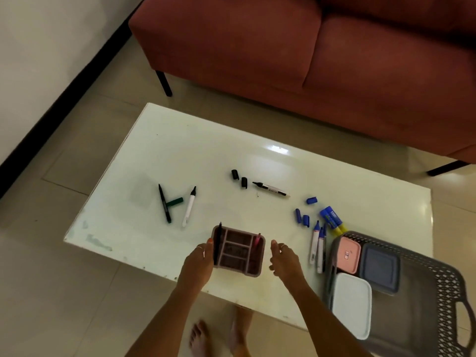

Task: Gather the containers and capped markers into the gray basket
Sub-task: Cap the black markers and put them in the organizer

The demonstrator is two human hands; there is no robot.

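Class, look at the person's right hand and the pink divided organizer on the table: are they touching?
Apart. The head view shows a strip of bare table between the right hand and the organizer; the left hand is the one at its side.

One head-worn view looks steeply down from standing height across the table (pixel 180 150) toward the sofa (pixel 334 60).

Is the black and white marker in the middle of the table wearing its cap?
No, it is uncapped. The black and white marker lies with its dark tip bare, and two black caps lie apart beside it.
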